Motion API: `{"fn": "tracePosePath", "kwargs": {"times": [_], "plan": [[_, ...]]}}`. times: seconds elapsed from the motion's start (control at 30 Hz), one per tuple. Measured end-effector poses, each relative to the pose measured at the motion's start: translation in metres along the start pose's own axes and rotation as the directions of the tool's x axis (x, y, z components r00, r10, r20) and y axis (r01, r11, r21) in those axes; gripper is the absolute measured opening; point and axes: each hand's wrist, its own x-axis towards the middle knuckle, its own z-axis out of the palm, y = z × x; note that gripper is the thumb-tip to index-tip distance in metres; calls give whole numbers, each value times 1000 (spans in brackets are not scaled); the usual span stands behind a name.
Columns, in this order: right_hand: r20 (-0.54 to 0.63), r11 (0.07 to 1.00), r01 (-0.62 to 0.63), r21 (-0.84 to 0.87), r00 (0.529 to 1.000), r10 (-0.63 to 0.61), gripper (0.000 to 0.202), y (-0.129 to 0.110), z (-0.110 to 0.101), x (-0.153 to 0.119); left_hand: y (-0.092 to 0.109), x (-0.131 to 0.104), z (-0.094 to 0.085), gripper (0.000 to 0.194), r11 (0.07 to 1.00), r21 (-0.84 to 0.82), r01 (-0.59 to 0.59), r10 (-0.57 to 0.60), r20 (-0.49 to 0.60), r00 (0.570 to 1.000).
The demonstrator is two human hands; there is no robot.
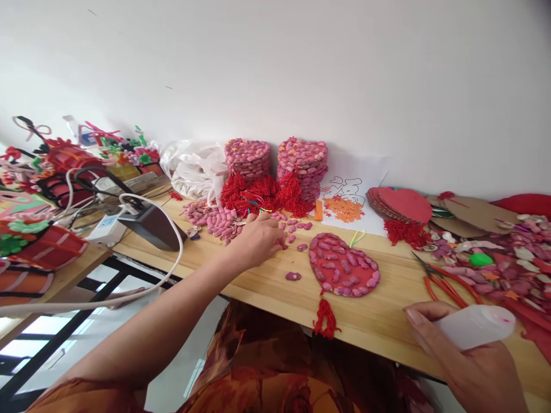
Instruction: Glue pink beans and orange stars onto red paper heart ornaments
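My left hand (260, 238) is down at the right edge of a heap of pink-dyed peanut shells (210, 218). Its fingers are curled, and what is between them is hidden. In my right hand (469, 361) is a translucent white squeeze bottle (477, 327), tilted over the table's right front. Between the hands lies a red heart (344, 265) partly covered with pink peanut shells, a red tassel (326, 319) hanging past the table edge and a yellow-green loop at its top. One loose peanut shell (293, 276) lies left of the heart.
Two stacks of shell-covered hearts (247, 156) stand by the wall. Orange star cutouts (344, 209) lie on paper. Orange-handled pliers (447, 284) rest near my right hand, beside plain red hearts (407, 203). A power strip (150, 223) with white cable is left.
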Motion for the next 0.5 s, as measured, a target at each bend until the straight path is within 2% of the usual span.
{"fn": "tracePosePath", "kwargs": {"times": [0.13,0.3,0.5], "plan": [[32,994,-105,26,994,104,31,-8,-1,-1,1,5,-1,11,999,43,-33,33,18,999],[33,989,-108,98,994,105,23,-21,1,-4,-3,12,-1,10,995,46,-85,82,66,994],[48,962,-138,237,990,130,20,-22,1,-3,-8,21,-2,11,982,69,-176,165,145,976]]}}
